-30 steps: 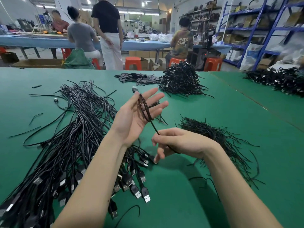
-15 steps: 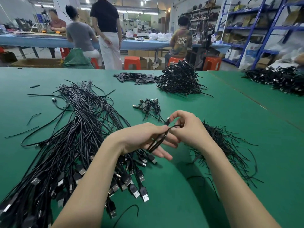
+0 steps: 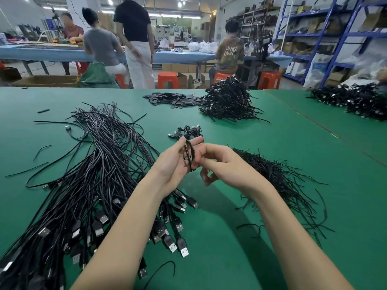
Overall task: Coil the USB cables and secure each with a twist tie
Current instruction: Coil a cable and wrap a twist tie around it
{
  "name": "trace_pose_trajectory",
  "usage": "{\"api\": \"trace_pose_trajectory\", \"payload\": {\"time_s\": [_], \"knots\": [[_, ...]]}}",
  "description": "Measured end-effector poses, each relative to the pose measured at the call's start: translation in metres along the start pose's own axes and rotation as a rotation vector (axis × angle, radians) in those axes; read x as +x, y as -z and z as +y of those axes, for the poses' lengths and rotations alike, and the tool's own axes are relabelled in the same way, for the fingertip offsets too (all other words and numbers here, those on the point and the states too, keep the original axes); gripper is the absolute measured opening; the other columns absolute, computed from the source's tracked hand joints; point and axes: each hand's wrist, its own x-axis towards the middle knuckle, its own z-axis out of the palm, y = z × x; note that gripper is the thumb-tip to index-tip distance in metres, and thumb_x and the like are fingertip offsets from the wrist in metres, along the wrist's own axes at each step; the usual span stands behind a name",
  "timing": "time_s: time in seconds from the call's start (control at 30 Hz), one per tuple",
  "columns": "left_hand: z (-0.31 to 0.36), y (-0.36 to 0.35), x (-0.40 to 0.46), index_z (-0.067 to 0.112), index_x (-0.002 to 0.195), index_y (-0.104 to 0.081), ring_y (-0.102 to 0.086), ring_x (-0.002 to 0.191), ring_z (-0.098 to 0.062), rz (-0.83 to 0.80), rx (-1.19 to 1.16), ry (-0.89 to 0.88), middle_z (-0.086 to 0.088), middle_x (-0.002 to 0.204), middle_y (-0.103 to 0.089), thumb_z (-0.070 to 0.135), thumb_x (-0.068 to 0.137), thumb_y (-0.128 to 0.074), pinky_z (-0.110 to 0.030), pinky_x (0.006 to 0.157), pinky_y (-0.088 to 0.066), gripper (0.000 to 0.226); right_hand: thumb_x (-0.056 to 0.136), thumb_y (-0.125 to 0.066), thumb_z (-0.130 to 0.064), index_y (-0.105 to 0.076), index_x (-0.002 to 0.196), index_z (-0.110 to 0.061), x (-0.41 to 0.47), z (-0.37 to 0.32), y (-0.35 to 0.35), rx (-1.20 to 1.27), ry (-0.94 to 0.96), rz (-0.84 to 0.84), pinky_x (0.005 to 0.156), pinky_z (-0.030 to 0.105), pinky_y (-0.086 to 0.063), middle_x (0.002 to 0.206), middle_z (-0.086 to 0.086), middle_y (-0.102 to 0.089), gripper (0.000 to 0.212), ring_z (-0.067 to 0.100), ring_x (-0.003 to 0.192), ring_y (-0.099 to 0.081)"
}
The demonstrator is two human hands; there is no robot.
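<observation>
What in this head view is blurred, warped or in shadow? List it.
Head view: the wide lens bows the blue shelving and the green table edge. Overhead light throws a soft shadow of the arms on the table below the right hand. The coiled cable in the left hand is slightly motion-blurred. The loose cables stay sharp.
</observation>
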Motion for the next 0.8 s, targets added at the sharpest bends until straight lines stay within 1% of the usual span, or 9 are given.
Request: {"api": "trace_pose_trajectory", "payload": {"time_s": [0.07, 0.17, 0.27, 0.33, 0.4, 0.53, 0.6, 0.73, 0.8], "knots": [[0.002, 0.001, 0.000, 0.008, 0.135, -0.057, -0.062, 0.109, -0.021, -0.023, -0.070, -0.008, -0.008, 0.129, -0.068, 0.036, 0.110, -0.022, -0.028, 0.075, -0.052, 0.051, 0.103, -0.047, 0.003, -0.060, 0.087, -0.006, -0.001, 0.001, 0.001, 0.022, -0.038, -0.053, 0.060, 0.030, -0.058, 0.088, 0.007, -0.063, 0.023, 0.016, 0.060, -0.058], [0.003, -0.001, -0.001, 0.007, 0.127, -0.061, -0.068, 0.113, -0.023, -0.064, -0.162, -0.027, -0.009, 0.126, -0.069, 0.036, 0.110, -0.024, -0.035, 0.090, -0.053, 0.050, 0.101, -0.045, 0.006, -0.062, 0.086, -0.003, -0.001, 0.004, 0.001, 0.056, -0.081, -0.072, 0.066, 0.034, -0.061, 0.089, 0.012, -0.065, 0.025, 0.018, 0.063, -0.062], [0.000, -0.006, -0.001, 0.008, 0.097, -0.064, -0.072, 0.089, -0.021, -0.020, -0.182, -0.046, -0.003, 0.085, -0.072, 0.036, 0.109, -0.029, -0.032, 0.083, -0.053, 0.047, 0.099, -0.045, 0.007, -0.066, 0.085, -0.003, 0.000, 0.008, 0.001, 0.045, -0.107, -0.089, 0.075, 0.038, -0.062, 0.089, 0.015, -0.067, 0.027, 0.019, 0.070, -0.067], [0.000, -0.009, -0.001, 0.015, 0.076, -0.051, -0.058, 0.065, -0.018, 0.015, -0.239, -0.066, 0.004, 0.058, -0.046, 0.036, 0.109, -0.029, -0.028, 0.072, -0.047, 0.045, 0.097, -0.050, 0.004, -0.070, 0.084, -0.008, -0.001, 0.012, 0.003, -0.058, -0.129, -0.129, 0.087, 0.038, -0.059, 0.096, 0.015, -0.074, 0.027, 0.018, 0.084, -0.072], [0.003, -0.008, 0.000, 0.020, 0.069, -0.039, -0.037, 0.055, -0.013, 0.004, -0.314, -0.071, 0.007, 0.055, -0.027, 0.035, 0.110, -0.028, -0.025, 0.061, -0.035, 0.044, 0.095, -0.057, 0.000, -0.072, 0.081, -0.016, 0.000, 0.016, 0.007, -0.087, -0.149, -0.072, 0.094, 0.038, -0.056, 0.101, 0.008, -0.076, 0.026, 0.016, 0.096, -0.072], [0.005, -0.002, -0.004, 0.022, 0.066, -0.036, -0.024, 0.052, -0.010, -0.180, -0.384, 0.015, 0.009, 0.057, -0.020, 0.032, 0.108, -0.031, -0.021, 0.050, -0.029, 0.044, 0.097, -0.065, -0.011, -0.068, 0.099, -0.018, 0.006, 0.019, 0.014, 0.240, -0.165, 0.171, 0.070, 0.027, -0.058, 0.100, 0.003, -0.072, 0.008, 0.014, 0.084, -0.071], [0.003, -0.002, -0.006, 0.022, 0.063, -0.039, -0.024, 0.052, -0.010, -0.234, -0.365, 0.036, 0.008, 0.058, -0.018, 0.031, 0.108, -0.032, -0.021, 0.050, -0.030, 0.046, 0.097, -0.066, -0.018, -0.070, 0.111, -0.017, 0.007, 0.019, 0.018, 0.303, -0.142, 0.200, 0.059, 0.020, -0.050, 0.098, 0.000, -0.073, 0.014, 0.009, 0.071, -0.066], [0.003, -0.002, -0.006, 0.019, 0.067, -0.039, -0.031, 0.054, -0.012, -0.231, -0.291, 0.037, 0.006, 0.061, -0.017, 0.034, 0.107, -0.033, -0.022, 0.052, -0.033, 0.044, 0.097, -0.065, -0.028, -0.072, 0.116, -0.014, 0.005, 0.020, 0.023, 0.365, -0.121, 0.153, 0.054, 0.019, -0.043, 0.100, -0.001, -0.076, 0.024, 0.009, 0.064, -0.055], [0.002, -0.003, -0.005, 0.018, 0.070, -0.038, -0.035, 0.056, -0.014, -0.213, -0.242, 0.042, 0.006, 0.061, -0.020, 0.035, 0.107, -0.033, -0.023, 0.055, -0.035, 0.041, 0.094, -0.070, -0.027, -0.074, 0.108, -0.015, 0.006, 0.020, 0.020, 0.283, -0.104, 0.217, 0.053, 0.019, -0.043, 0.087, -0.004, -0.074, 0.019, 0.008, 0.061, -0.053]]}}
